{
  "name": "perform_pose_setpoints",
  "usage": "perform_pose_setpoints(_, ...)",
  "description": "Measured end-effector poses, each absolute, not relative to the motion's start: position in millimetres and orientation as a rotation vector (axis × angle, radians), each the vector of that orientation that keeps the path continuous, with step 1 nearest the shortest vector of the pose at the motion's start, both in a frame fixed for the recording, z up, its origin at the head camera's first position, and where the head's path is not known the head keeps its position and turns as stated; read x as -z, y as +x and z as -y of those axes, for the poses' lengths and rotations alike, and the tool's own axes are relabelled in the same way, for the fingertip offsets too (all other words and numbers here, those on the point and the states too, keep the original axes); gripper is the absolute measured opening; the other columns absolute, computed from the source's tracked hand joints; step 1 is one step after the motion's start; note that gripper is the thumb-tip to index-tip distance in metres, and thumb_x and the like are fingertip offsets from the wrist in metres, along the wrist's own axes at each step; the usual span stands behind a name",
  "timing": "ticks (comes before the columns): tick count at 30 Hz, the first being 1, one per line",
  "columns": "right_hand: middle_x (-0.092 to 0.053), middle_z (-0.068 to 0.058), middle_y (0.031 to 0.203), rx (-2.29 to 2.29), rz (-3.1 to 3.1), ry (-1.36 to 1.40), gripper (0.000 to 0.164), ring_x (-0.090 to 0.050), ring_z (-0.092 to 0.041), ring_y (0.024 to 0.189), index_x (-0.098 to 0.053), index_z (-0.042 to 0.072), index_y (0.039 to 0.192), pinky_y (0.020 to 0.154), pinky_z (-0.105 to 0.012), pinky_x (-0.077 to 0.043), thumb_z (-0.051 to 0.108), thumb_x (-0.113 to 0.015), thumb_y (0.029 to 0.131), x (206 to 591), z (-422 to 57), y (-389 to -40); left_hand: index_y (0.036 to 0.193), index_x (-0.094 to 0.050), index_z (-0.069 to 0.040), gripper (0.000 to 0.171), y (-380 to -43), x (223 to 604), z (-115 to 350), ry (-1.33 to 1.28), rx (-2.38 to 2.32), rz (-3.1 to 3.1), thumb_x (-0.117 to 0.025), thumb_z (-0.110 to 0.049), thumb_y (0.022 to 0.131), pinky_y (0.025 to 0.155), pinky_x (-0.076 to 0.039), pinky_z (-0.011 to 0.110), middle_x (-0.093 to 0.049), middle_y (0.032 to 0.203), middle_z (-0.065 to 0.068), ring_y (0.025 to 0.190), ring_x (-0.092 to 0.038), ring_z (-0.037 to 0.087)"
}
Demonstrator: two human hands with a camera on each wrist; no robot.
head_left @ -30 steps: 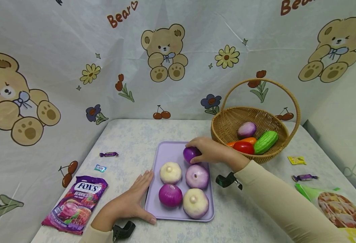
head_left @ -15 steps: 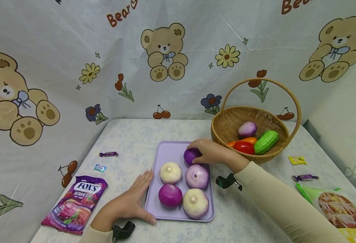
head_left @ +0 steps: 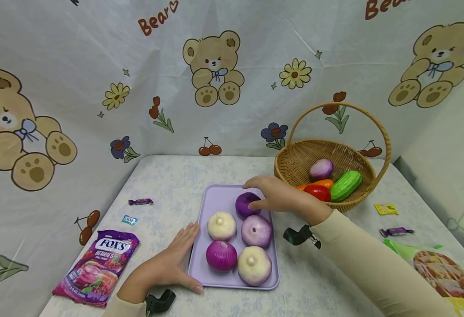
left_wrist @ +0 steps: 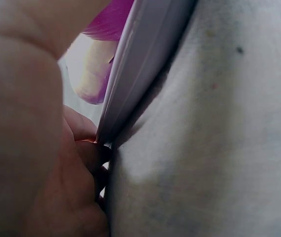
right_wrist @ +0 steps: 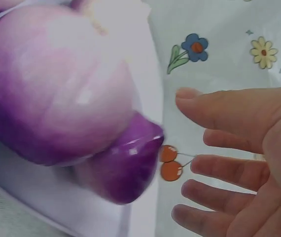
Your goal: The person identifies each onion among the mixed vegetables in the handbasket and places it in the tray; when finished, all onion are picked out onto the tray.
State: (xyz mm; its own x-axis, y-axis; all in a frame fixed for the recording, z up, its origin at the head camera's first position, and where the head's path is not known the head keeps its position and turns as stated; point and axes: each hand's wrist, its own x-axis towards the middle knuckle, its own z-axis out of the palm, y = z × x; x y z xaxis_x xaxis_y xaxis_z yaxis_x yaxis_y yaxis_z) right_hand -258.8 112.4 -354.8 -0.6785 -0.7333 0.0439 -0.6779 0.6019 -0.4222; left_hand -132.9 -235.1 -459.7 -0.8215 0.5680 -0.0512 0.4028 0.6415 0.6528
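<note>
On the lilac tray (head_left: pixel 217 278) sit two purple onions, one at the back (head_left: pixel 242 204) and one at the front left (head_left: pixel 221 255). With them are a pale violet round vegetable (head_left: pixel 256 230) and two cream-topped ones (head_left: pixel 221 226) (head_left: pixel 254 265). My right hand (head_left: pixel 273 197) is beside the back onion, its thumb overlapping it in the head view. The right wrist view shows the fingers (right_wrist: pixel 219 168) spread and apart from the dark purple onion (right_wrist: pixel 125 163), holding nothing. My left hand (head_left: pixel 170 262) lies with straight fingers along the tray's left edge; in the left wrist view, fingertips touch the tray's side (left_wrist: pixel 125 84).
Behind my right arm a wicker basket (head_left: pixel 291 165) holds a purple vegetable, carrot, tomato and cucumber (head_left: pixel 345 186). A candy bag (head_left: pixel 99 266) and two small candies (head_left: pixel 140 201) lie left. Candies (head_left: pixel 386 209) and a green-and-yellow packet (head_left: pixel 445 270) lie right.
My right hand has let go of the back onion and risen slightly away from it. The onion now sits slightly further left. The left hand stays at the tray's edge.
</note>
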Motion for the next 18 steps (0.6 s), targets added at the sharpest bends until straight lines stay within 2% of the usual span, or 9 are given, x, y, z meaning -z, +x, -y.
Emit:
perform_pose_setpoints(7,-0.061,-0.015,0.144,0.714,-2.710,-1.220,0.053,-0.055,-0.034,0.135,-0.065,0.002,0.141,0.115,-0.052,-0.042,0.025,-0.081,0.096,331.3,-121.9,-258.4,0.166,-0.008,0.005,0.154,-132.4,459.8,235.3,0.789,-0.972,-2.607,-0.096,-0.065,0.060,0.125,0.001,0.056,-0.002,0.173,0.022,0.158,0.002,0.036)
perform_pose_setpoints(14,-0.067,-0.012,0.136,0.765,-2.820,-1.186,0.052,-0.066,-0.029,0.110,-0.066,0.002,0.140,0.099,-0.050,-0.056,0.022,-0.083,0.095,312.5,-141.9,-272.0,0.166,-0.008,0.004,0.153,-132.1,459.9,235.5,0.794,-0.984,-2.599,-0.096,-0.064,0.061,0.125,0.002,0.054,-0.001,0.173,0.021,0.158,0.002,0.036)
perform_pose_setpoints(16,-0.069,-0.011,0.132,0.761,-2.845,-1.134,0.053,-0.066,-0.030,0.106,-0.066,0.003,0.140,0.096,-0.049,-0.057,0.023,-0.083,0.095,308.6,-148.1,-276.6,0.166,-0.008,0.004,0.153,-132.0,459.7,235.7,0.795,-0.979,-2.599,-0.096,-0.064,0.061,0.125,0.002,0.054,-0.001,0.173,0.021,0.158,0.002,0.036)
perform_pose_setpoints(18,-0.069,-0.011,0.132,0.749,-2.867,-1.075,0.053,-0.065,-0.031,0.111,-0.066,0.004,0.141,0.097,-0.049,-0.057,0.024,-0.082,0.095,305.8,-153.8,-281.1,0.166,-0.008,0.004,0.153,-132.1,459.6,235.7,0.794,-0.980,-2.602,-0.096,-0.064,0.061,0.125,0.002,0.055,-0.002,0.173,0.021,0.158,0.002,0.036)
